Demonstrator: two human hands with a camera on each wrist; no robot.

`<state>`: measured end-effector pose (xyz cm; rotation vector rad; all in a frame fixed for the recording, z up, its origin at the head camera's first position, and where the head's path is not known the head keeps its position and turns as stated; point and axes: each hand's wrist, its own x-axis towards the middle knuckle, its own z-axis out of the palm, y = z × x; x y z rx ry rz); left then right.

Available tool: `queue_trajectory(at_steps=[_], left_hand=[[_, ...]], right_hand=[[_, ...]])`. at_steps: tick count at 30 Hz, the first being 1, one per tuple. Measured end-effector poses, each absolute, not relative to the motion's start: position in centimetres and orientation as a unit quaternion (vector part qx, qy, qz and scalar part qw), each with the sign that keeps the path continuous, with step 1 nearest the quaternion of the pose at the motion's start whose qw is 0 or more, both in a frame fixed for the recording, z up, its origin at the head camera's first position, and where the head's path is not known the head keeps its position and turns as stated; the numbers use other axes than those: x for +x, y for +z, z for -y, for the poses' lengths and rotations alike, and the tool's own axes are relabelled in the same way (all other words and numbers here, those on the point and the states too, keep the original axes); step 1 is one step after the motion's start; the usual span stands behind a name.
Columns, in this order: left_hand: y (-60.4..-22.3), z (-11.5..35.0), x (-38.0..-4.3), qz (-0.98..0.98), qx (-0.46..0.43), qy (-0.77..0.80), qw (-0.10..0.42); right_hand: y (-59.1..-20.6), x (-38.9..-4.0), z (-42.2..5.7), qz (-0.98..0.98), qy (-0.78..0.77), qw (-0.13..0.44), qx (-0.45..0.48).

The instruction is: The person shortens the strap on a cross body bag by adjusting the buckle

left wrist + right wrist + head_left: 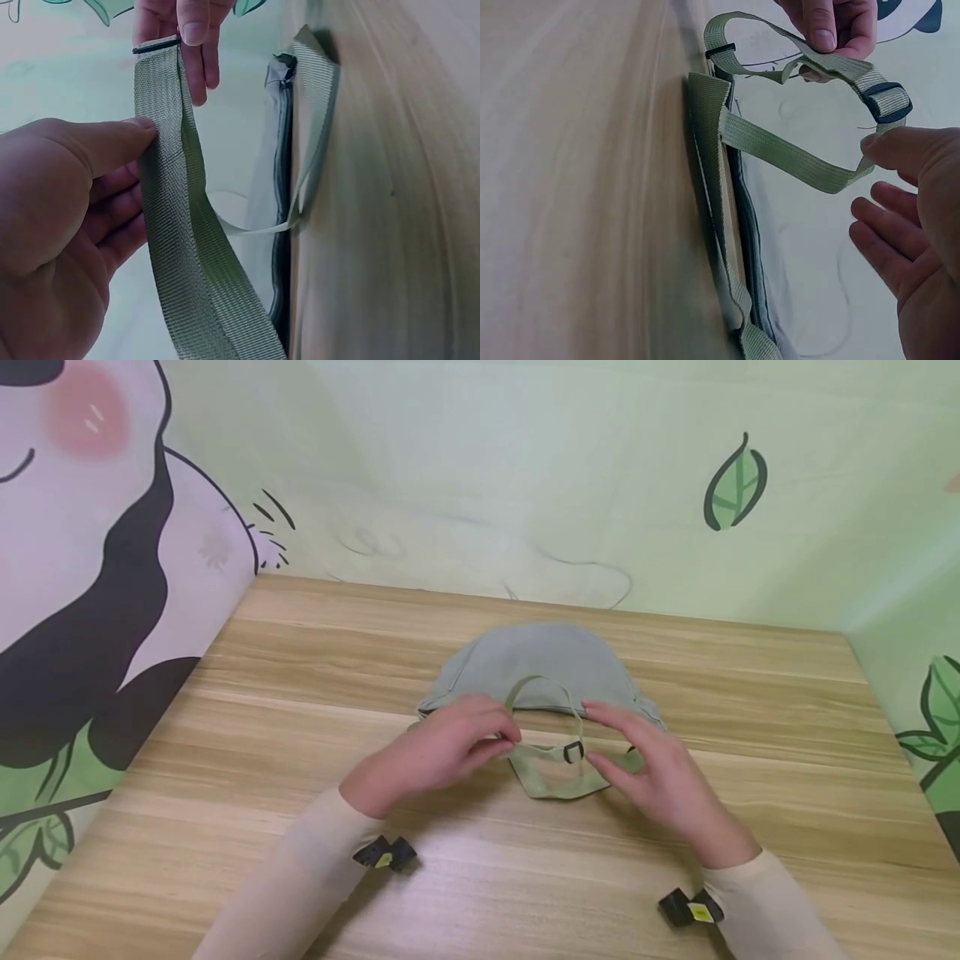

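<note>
A grey bag (pixel 540 660) with a dark zipper (pixel 750 225) lies on the table, its green webbing strap (pixel 555 787) toward me. My left hand (pixel 442 743) pinches the strap between thumb and curled fingers, lifting a loop of it above the table. A black slider buckle (pixel 573 752) sits on the strap between my hands. My right hand (pixel 660 768) is just right of this buckle, its thumb (pixel 889 146) against the webbing. The other right fingers (pixel 889 225) are extended and apart from the thumb. In the left wrist view, the raised webbing (pixel 169 150) runs past my left thumb.
The wooden table (pixel 300 652) meets a pale green wall (pixel 480 485) behind the bag. Printed wall panels with a panda (pixel 127 568) and leaves (pixel 941 710) stand at the sides. Small black wrist devices (pixel 386 854) are worn at both cuffs.
</note>
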<state>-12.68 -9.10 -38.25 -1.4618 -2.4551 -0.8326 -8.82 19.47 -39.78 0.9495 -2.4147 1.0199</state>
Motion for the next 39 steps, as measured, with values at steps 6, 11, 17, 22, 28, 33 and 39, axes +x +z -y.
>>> queue_trajectory(at_steps=[6, 11, 17, 22, 28, 33, 39], left_hand=[[-37.7, 9.5, -12.7, 0.823, -0.483, -0.289, 0.076], [-37.4, 9.6, -12.6, 0.818, -0.487, -0.298, 0.073], [-36.8, 9.6, -12.5, 0.813, -0.487, -0.313, 0.063], [-36.4, 9.7, -12.4, 0.809, -0.483, -0.331, 0.052], [-36.5, 9.7, -12.5, 0.805, -0.485, -0.339, 0.045], [-36.8, 9.6, -12.5, 0.800, -0.491, -0.341, 0.048], [-36.7, 9.3, -12.3, 0.795, -0.496, -0.343, 0.065]], right_hand=[[-39.3, -9.0, -19.1, 0.837, 0.379, 0.176, 0.353], [-38.9, -9.2, -18.9, 0.825, 0.389, 0.178, 0.370], [-38.5, -9.5, -18.5, 0.807, 0.392, 0.186, 0.401], [-38.4, -9.6, -18.3, 0.785, 0.400, 0.201, 0.428], [-38.2, -9.8, -18.0, 0.767, 0.401, 0.230, 0.445], [-38.0, -9.7, -17.9, 0.768, 0.394, 0.241, 0.444], [-37.9, -9.6, -17.7, 0.765, 0.391, 0.258, 0.443]])
